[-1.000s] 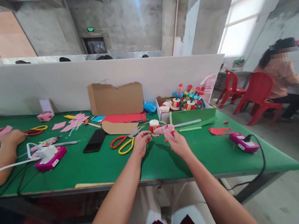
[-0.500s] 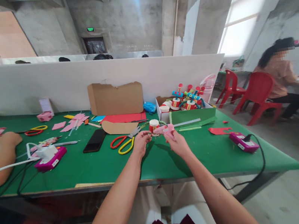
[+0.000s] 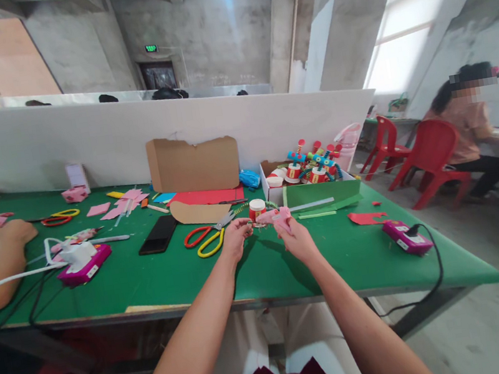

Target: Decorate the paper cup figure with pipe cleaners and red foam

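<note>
My right hand (image 3: 298,240) is wrapped round a pink hot glue gun (image 3: 283,214), with a translucent glue stick (image 3: 313,205) showing behind it. The gun's nozzle points left, close to the front of a small red cup with a white top (image 3: 257,209). Striped, springy-looking strips (image 3: 241,207) stick out at the cup's sides. Just left of the nozzle, my left hand (image 3: 238,240) is closed in a pinch; what lies between its fingertips is too small to make out. Scissors with red and yellow handles (image 3: 210,236) lie beside that hand.
A box (image 3: 326,190) of finished-looking cup figures stands behind the glue gun. A black phone (image 3: 158,235) and a brown cardboard piece (image 3: 199,211) lie left. Purple power strips (image 3: 408,238) with cables sit at both sides. A co-worker's hands (image 3: 13,234) hold pink material at far left.
My hands, the glue gun and the cup stay almost exactly where they were. Nothing has visibly been taken hold of or let go.
</note>
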A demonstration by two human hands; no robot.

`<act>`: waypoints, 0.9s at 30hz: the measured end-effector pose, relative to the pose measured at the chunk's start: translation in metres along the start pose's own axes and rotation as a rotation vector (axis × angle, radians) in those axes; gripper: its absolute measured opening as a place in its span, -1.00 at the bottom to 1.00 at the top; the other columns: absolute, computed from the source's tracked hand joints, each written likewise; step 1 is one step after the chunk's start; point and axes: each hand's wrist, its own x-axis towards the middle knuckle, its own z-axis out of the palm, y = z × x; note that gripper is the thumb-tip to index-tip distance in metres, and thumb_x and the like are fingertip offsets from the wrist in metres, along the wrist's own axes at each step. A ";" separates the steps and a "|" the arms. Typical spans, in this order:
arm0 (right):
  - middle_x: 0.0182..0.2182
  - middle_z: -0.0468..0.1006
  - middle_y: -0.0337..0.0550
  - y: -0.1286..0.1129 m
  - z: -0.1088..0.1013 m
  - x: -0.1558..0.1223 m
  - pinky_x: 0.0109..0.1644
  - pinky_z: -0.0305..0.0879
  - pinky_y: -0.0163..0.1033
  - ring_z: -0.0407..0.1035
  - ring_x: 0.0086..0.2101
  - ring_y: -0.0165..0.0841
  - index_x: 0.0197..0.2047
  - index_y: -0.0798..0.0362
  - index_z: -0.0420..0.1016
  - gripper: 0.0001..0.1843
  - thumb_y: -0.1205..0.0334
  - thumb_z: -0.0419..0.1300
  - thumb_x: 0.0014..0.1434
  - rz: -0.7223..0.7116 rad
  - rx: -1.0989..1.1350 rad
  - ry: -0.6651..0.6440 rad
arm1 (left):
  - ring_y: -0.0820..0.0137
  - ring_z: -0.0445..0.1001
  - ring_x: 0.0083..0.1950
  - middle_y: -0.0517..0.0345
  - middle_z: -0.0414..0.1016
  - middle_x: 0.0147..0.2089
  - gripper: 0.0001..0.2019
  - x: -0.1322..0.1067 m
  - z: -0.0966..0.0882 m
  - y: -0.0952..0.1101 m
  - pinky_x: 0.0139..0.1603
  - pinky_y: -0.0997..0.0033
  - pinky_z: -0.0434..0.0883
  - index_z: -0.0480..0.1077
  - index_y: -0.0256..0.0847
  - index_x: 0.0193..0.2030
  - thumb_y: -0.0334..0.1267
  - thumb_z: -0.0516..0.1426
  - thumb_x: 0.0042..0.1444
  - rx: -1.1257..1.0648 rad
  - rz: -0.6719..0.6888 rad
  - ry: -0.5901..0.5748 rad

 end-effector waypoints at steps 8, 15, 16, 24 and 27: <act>-0.37 0.59 -0.14 0.000 -0.003 -0.002 -0.44 0.23 -0.36 0.39 -0.52 -0.41 -0.11 0.04 0.41 -0.76 0.12 0.13 0.18 0.049 0.032 0.003 | 0.47 0.46 -0.42 0.12 0.54 -0.42 -0.79 0.000 -0.001 0.000 -0.31 0.42 0.36 0.42 -0.29 -0.36 -0.44 0.28 -0.21 -0.081 -0.011 0.004; -0.44 0.57 -0.24 0.016 -0.014 0.001 -0.61 0.21 -0.37 0.15 -0.71 -0.56 -0.23 0.05 0.38 -0.69 0.08 0.27 -0.01 0.236 0.608 0.064 | 0.44 0.49 -0.39 0.05 0.58 -0.37 -0.83 0.000 -0.001 0.001 -0.25 0.36 0.41 0.40 -0.30 -0.35 -0.45 0.26 -0.13 -0.125 -0.033 0.030; -0.43 0.57 -0.23 0.020 -0.020 0.001 -0.59 0.23 -0.36 0.16 -0.70 -0.56 -0.26 0.06 0.38 -0.67 0.11 0.31 -0.07 0.251 0.635 0.061 | 0.44 0.49 -0.38 0.04 0.58 -0.37 -0.83 0.000 -0.001 0.001 -0.25 0.36 0.41 0.40 -0.30 -0.35 -0.45 0.26 -0.12 -0.121 -0.031 0.028; -0.36 0.58 0.05 0.061 -0.072 0.005 -0.37 0.30 -0.27 0.46 -0.40 -0.26 -0.27 0.18 0.48 -0.72 0.11 0.14 0.11 0.485 -0.134 0.150 | 0.44 0.50 -0.40 0.02 0.59 -0.36 -0.84 -0.002 0.001 0.003 -0.26 0.38 0.41 0.39 -0.30 -0.33 -0.47 0.23 -0.10 -0.107 -0.042 0.038; -0.18 0.56 0.24 0.062 -0.083 0.000 -0.14 0.32 -0.13 0.47 -0.13 -0.07 -0.17 0.22 0.50 -0.59 0.03 0.06 0.19 0.468 -0.508 0.082 | 0.45 0.49 -0.41 0.05 0.58 -0.38 -0.83 -0.004 0.002 0.004 -0.28 0.40 0.39 0.38 -0.29 -0.33 -0.46 0.24 -0.11 -0.097 -0.040 0.039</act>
